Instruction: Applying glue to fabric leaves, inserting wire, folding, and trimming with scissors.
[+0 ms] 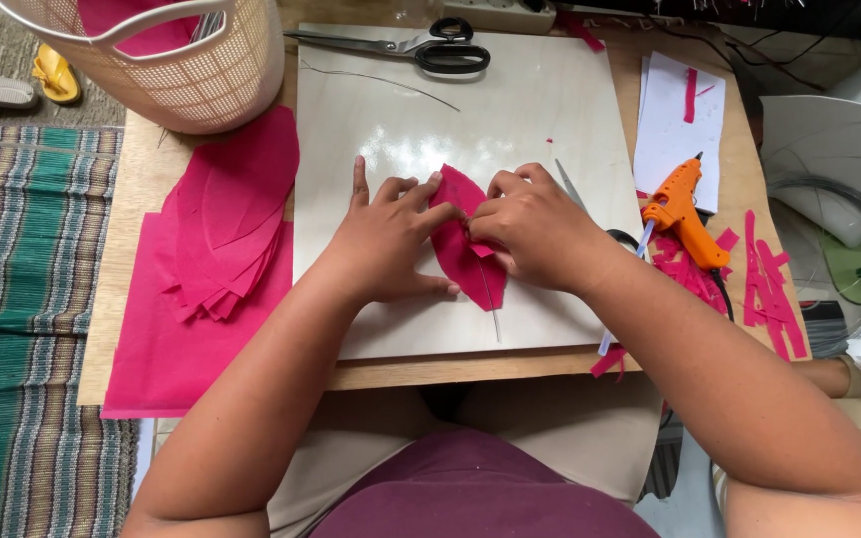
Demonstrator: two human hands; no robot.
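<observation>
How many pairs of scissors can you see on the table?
2. One black-handled pair lies at the board's far edge. A second pair lies beside the right hand, mostly hidden by it. More may be hidden.
</observation>
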